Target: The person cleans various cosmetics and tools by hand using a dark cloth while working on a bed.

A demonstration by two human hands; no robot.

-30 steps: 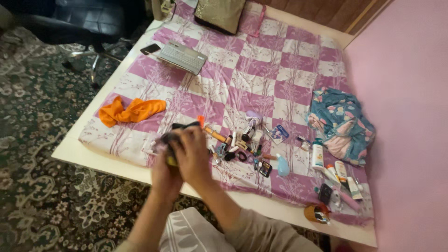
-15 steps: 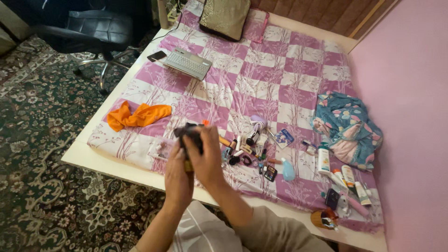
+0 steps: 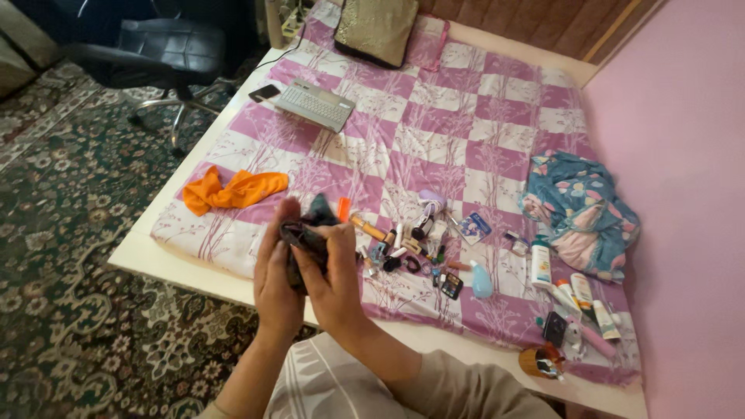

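Most of the dark crumpled cloth item (image 3: pixel 306 237) is hidden between the closed fingers (image 3: pixel 335 247). Its kind cannot be told. The small scattered cosmetics (image 3: pixel 403 252) just beyond the fingers are too small to be identified.

Soft matt dark cloth (image 3: pixel 306 233); cotton-like checked bedsheet (image 3: pixel 434 140); glossy plastic bottles (image 3: pixel 541 264).

A white bottle (image 3: pixel 541 265) with a green cap lies at the bed's near right. Just right of it lie white tubes (image 3: pixel 583 293) with orange bands. A small blue-and-white flat packet (image 3: pixel 474 228) lies left of the bottle, farther back.
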